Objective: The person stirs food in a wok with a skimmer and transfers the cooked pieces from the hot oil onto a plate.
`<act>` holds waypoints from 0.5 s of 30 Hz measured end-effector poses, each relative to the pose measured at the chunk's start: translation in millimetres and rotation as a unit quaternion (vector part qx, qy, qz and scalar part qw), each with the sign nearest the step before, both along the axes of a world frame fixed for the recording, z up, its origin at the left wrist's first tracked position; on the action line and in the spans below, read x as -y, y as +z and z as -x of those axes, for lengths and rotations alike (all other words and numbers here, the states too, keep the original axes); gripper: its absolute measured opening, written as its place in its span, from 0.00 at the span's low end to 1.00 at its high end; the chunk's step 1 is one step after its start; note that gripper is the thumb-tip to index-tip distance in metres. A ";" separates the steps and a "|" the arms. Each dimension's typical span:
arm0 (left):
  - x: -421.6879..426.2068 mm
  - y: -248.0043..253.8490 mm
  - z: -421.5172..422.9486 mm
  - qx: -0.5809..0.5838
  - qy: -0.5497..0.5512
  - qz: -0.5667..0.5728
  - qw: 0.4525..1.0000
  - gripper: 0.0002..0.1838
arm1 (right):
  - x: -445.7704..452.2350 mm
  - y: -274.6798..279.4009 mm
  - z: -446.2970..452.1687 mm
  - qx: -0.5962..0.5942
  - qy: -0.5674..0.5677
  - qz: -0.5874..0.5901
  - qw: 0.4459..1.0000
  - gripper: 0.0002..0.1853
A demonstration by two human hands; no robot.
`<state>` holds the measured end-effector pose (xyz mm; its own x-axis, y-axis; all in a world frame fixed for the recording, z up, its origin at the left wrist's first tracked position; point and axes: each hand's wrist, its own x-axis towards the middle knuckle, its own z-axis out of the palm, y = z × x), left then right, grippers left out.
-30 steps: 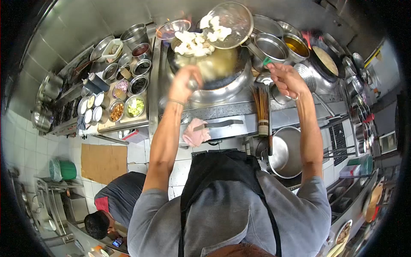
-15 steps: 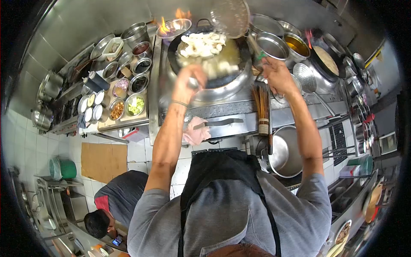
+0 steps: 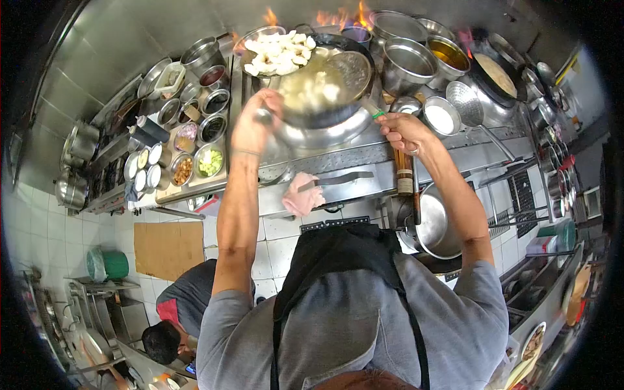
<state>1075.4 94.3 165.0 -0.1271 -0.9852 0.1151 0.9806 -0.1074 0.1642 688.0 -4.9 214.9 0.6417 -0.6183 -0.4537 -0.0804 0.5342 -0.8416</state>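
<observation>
My left hand (image 3: 258, 120) is closed round the end of a handle; above it a perforated skimmer heaped with white pieces (image 3: 279, 54) is held over the left side of the wok (image 3: 325, 117). My right hand (image 3: 402, 132) grips the handle of a round mesh strainer (image 3: 351, 73), which is low over the wok's right side. Between the two, more pale pieces (image 3: 318, 88) lie blurred in yellowish oil. Just below my right hand is a bamboo brush (image 3: 404, 172), partly hidden.
Bowls of chopped green (image 3: 210, 161) and brown pieces (image 3: 181, 170) are at the left. Flames (image 3: 361, 16) rise behind the wok. Pots (image 3: 409, 60) and a perforated ladle (image 3: 465, 102) are at the right. A pink cloth (image 3: 303, 194) hangs in front. Another person (image 3: 188, 302) bends at lower left.
The strainer has swung down from above the wok to its oil. The heaped white pieces have been raised and moved left with my left hand. Flames behind the wok are larger.
</observation>
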 end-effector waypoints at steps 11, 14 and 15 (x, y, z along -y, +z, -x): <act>-8.2 -10.1 -8.3 0.049 0.032 0.003 0.998 0.10 | 20.6 -66.7 -33.4 0.180 0.068 -0.120 0.974 0.11; -11.8 -3.0 -8.0 0.052 0.032 -0.045 0.997 0.06 | 0.9 -56.6 -26.5 0.197 0.001 -0.139 0.970 0.11; -13.0 1.7 -6.6 0.041 0.021 -0.068 0.997 0.05 | -4.0 -53.8 -22.2 0.190 0.005 -0.114 0.975 0.11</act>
